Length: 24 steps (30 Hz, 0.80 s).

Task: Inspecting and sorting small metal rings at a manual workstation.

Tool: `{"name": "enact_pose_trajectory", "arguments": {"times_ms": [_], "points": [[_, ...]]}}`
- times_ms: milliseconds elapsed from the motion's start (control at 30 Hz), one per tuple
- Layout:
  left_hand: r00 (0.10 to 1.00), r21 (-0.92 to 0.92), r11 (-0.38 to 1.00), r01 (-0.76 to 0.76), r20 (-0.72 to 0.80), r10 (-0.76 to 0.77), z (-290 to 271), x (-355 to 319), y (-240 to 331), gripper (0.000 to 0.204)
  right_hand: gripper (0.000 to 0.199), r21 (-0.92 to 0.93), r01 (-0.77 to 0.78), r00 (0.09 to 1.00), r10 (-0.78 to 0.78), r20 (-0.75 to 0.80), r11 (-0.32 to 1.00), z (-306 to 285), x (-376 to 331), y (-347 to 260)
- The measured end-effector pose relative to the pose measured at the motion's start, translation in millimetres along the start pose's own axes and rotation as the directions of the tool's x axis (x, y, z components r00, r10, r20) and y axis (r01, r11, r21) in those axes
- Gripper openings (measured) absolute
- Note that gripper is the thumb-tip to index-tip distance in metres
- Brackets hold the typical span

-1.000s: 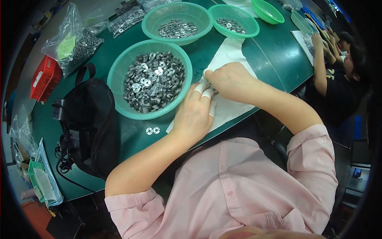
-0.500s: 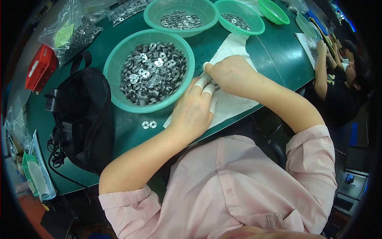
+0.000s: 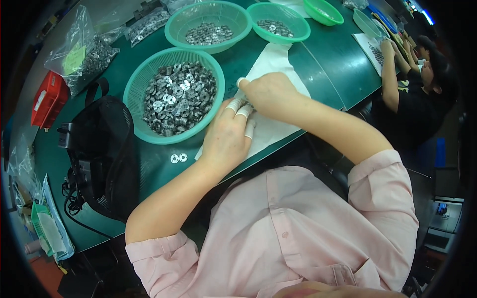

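Note:
My left hand (image 3: 226, 135) rests on a white sheet (image 3: 276, 62) at the table's near edge, its curled fingers wearing white finger cots. Close against it, my right hand (image 3: 272, 94) is closed, with a white cot on the one fingertip that shows. A bit of grey metal shows between the hands; the fingers mostly hide it, so I cannot tell which hand grips it. To their left stands a green mesh basket (image 3: 133, 79) heaped with small round metal discs (image 3: 179, 97). Two loose discs (image 3: 179, 158) with centre holes lie on the table below that basket.
More green baskets (image 3: 208, 49) with metal parts stand at the back. A black mesh bag (image 3: 112, 154) with a cable, a red box (image 3: 52, 97) and a clear bag of parts (image 3: 97, 54) are at left. A person (image 3: 417, 99) works at far right.
The whole view has shifted slightly, so the baskets and both hands appear farther left. My hands stay together over the white sheet in nearly the same pose.

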<state>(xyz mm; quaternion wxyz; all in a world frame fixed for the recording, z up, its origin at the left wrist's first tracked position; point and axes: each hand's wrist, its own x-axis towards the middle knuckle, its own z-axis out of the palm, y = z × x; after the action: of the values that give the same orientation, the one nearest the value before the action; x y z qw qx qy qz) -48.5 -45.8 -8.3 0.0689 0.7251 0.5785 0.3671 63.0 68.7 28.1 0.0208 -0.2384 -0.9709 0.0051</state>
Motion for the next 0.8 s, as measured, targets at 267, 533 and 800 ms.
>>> {"name": "enact_pose_trajectory", "arguments": {"times_ms": [267, 533, 800], "points": [[1.000, -0.020, 1.000, -0.018, 0.005, 0.018, 4, -10, 10, 0.024, 0.030, 0.544, -0.131, 0.964, 0.235, -0.127, 0.829, 27, -32, 37], [0.999, 0.023, 0.999, -0.038, 0.013, 0.038, -10, -8, -1, 0.029, 0.021, -0.052, -0.261, 0.961, 0.265, 0.077, 0.964, -16, -46, 17], [0.996, 0.026, 0.996, -0.087, -0.033, 0.088, -6, -5, 3, 0.026, 0.019, 0.040, -0.304, 0.951, 0.305, -0.044, 0.952, 3, -63, 35]]}}
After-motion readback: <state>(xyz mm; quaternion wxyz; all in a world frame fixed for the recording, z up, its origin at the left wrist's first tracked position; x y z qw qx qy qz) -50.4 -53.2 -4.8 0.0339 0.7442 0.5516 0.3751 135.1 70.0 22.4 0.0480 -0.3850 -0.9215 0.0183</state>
